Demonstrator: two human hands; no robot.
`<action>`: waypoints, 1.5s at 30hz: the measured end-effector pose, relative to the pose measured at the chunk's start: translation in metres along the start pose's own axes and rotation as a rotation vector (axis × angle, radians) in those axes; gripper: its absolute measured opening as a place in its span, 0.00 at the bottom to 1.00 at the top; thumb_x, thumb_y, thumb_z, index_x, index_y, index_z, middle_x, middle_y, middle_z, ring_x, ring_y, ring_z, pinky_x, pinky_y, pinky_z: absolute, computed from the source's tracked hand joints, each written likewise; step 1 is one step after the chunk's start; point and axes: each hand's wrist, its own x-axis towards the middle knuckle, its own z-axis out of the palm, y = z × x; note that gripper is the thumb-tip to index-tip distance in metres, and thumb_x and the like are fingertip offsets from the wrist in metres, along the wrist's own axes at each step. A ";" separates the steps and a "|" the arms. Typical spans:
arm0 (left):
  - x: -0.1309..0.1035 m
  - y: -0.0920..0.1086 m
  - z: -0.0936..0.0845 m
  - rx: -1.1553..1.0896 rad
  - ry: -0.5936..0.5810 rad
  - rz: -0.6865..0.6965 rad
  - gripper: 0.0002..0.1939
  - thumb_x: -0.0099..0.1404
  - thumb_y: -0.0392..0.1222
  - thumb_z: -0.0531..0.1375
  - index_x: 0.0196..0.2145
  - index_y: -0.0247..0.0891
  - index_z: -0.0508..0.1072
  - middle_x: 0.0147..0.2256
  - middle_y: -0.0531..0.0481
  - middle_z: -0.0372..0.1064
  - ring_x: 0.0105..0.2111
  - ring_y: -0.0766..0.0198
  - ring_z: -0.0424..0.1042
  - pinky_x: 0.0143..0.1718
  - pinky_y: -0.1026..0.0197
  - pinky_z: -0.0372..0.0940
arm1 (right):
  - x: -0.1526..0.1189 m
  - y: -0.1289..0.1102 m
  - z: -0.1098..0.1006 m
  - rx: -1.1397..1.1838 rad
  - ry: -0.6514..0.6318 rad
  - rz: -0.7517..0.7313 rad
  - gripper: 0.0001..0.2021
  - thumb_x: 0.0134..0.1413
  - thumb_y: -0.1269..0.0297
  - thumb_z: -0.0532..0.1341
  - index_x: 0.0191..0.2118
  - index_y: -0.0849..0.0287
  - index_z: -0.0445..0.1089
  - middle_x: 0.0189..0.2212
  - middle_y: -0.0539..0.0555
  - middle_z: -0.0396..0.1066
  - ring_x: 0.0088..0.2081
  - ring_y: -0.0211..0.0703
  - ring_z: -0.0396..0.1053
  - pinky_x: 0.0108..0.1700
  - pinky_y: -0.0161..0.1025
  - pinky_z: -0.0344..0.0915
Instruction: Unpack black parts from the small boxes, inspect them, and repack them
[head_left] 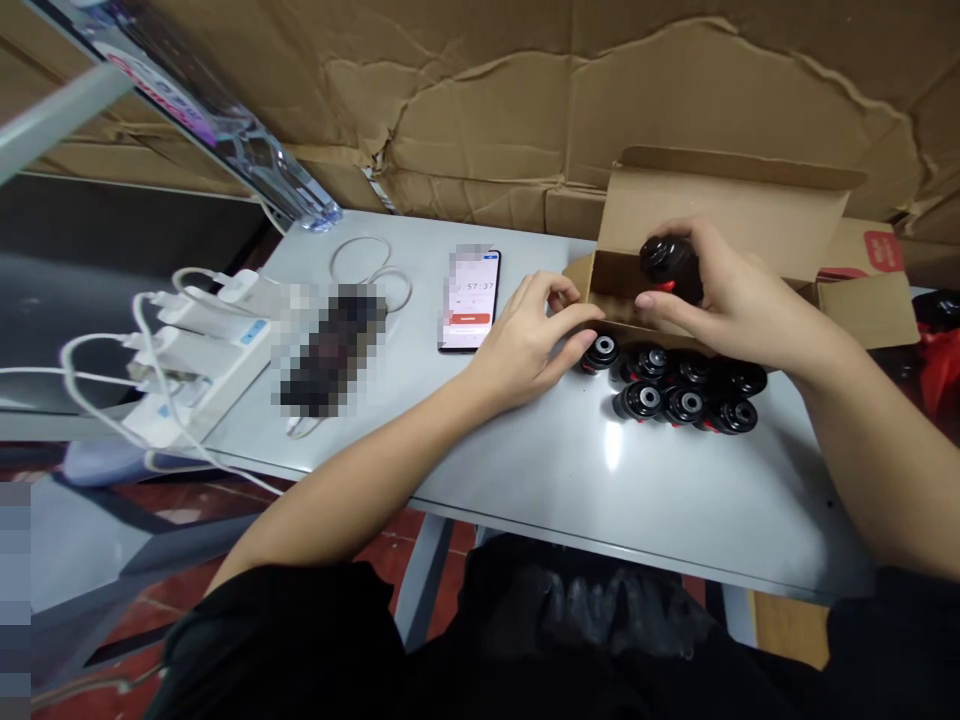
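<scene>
My right hand [724, 290] is closed around a black cylinder [664, 262] with a red band, held over the open cardboard box [709, 205]. The box's lid is folded back, and its inside is partly hidden by the hand. At the box's near left corner, my left hand [529, 335] has its fingers and thumb on the cardboard edge. Just by its thumb stands one black cylinder [602, 350] with a pale ring on top. Several more like it, such as a front one [684, 404], stand in rows along the box's near side.
Left of my hands lies a phone [474, 305] showing a timer. Farther left are a blurred dark object [330, 355], a white power strip [210, 370] with cables and a clear plastic bottle [300, 195]. Cardboard sheeting [487, 110] lines the back. Red plastic [941, 365] shows at far right.
</scene>
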 end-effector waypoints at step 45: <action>0.000 0.004 -0.006 -0.034 0.050 0.035 0.13 0.93 0.49 0.64 0.65 0.46 0.85 0.53 0.44 0.74 0.52 0.52 0.76 0.55 0.49 0.78 | 0.010 0.006 0.022 0.105 -0.067 -0.113 0.42 0.85 0.38 0.63 0.90 0.53 0.62 0.88 0.68 0.70 0.82 0.86 0.74 0.85 0.86 0.70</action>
